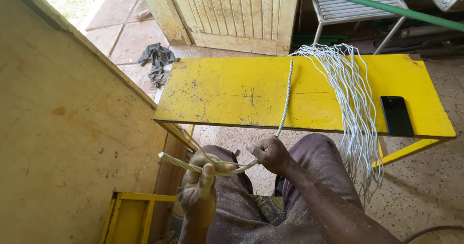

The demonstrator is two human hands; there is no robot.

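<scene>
A twisted white cord (286, 96) runs from the far edge of the yellow bench (227, 92) down to my hands. My right hand (270, 153) is closed on the cord just in front of the bench edge. My left hand (200, 191) grips the loose pale strands of the same cord, which stick out to the left past my fingers. Both hands hover above my knees. A bundle of thin white cords (355, 104) lies across the bench's right part and hangs over its front edge.
A black phone (396, 115) lies on the bench at the right. A pale wall panel (63, 128) stands close on the left. Behind the bench are a wooden door (241, 12), a metal chair (357, 5), a green pipe (386, 7) and a grey rag (157, 60) on the floor.
</scene>
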